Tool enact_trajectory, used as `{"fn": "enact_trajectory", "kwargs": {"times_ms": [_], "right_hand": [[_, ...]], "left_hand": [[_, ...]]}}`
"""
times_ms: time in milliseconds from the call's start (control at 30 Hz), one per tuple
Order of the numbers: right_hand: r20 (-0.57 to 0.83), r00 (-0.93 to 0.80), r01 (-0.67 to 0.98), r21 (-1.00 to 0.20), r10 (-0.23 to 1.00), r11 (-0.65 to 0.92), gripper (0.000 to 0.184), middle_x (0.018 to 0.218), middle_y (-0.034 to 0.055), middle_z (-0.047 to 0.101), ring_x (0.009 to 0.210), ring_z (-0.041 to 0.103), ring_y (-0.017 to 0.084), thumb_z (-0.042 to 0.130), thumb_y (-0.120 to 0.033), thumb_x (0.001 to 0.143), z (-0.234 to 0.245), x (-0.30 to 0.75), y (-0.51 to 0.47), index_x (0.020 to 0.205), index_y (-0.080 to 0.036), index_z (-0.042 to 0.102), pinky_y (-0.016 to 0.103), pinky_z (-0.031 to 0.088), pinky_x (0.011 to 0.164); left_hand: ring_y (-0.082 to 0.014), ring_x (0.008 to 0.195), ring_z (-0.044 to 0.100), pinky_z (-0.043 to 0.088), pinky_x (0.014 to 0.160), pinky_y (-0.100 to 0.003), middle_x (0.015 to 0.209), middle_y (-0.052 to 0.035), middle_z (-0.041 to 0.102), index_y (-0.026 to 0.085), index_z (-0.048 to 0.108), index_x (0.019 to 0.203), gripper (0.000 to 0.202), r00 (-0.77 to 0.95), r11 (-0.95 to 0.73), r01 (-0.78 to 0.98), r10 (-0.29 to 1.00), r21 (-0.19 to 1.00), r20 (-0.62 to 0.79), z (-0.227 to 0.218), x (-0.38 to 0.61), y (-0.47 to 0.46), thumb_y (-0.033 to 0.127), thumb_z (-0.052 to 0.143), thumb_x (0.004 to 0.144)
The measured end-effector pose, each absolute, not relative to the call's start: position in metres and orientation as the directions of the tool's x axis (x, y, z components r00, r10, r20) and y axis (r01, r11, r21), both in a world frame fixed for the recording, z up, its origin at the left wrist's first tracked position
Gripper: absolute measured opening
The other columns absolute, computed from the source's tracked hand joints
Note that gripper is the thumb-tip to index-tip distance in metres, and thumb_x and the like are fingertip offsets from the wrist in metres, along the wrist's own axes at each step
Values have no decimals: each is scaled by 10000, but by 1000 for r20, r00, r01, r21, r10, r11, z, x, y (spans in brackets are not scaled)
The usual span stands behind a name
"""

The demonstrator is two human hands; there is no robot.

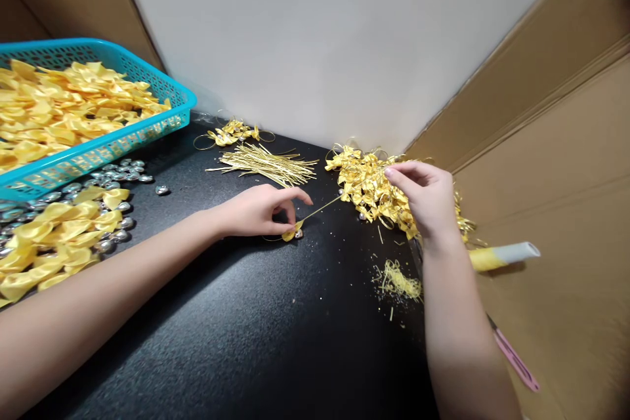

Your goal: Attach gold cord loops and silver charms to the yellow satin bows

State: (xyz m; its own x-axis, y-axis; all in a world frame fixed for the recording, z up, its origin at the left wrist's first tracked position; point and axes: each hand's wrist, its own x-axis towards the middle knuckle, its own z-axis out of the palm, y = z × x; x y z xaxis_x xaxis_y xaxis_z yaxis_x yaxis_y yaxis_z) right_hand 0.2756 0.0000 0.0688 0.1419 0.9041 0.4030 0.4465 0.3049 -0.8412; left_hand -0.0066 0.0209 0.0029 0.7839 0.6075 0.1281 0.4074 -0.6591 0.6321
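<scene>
My left hand (270, 210) is low over the black table, thumb and fingertip pinching a small yellow ribbon bow (289, 233) with a silvery bead (298, 233) beside it. From the bow a thin gold cord (322, 208) stretches straight up and right toward my right hand (423, 193). That hand is raised over a heap of finished-looking yellow bows (369, 187) with gold loops. Its thumb and forefinger are pinched together in line with the cord, whose end is lost against the heap.
A blue basket (189, 102) of yellow ribbon pieces stands left, near silver beads (123, 174) and loose ribbon pieces (59, 236). Gold cord lengths (266, 164) and several bows (235, 132) lie behind. Cord scraps (398, 281), a roll (506, 256) and a pink-handled tool (516, 361) are right. Cardboard (556, 164) borders the table.
</scene>
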Motion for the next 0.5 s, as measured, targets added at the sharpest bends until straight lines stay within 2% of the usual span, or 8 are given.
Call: {"fn": "enact_trajectory", "kwargs": {"times_ms": [233, 500], "right_hand": [[443, 195, 439, -837, 875, 327, 84, 684, 4, 711, 659, 646, 156, 773, -277, 658, 74, 276, -1, 692, -221, 720, 323, 548, 635], [478, 198, 474, -811, 856, 343, 62, 686, 9, 703, 663, 646, 157, 760, -243, 686, 77, 281, -2, 703, -203, 715, 334, 551, 647]], "left_hand": [[-89, 485, 499, 351, 561, -222, 781, 45, 752, 220, 543, 1192, 373, 788, -679, 397, 597, 618, 150, 2, -6, 21, 306, 627, 839], [-94, 549, 579, 362, 575, -208, 794, 50, 759, 236, 569, 1146, 321, 794, -715, 397, 582, 576, 175, 0, -8, 21, 259, 626, 831]]}}
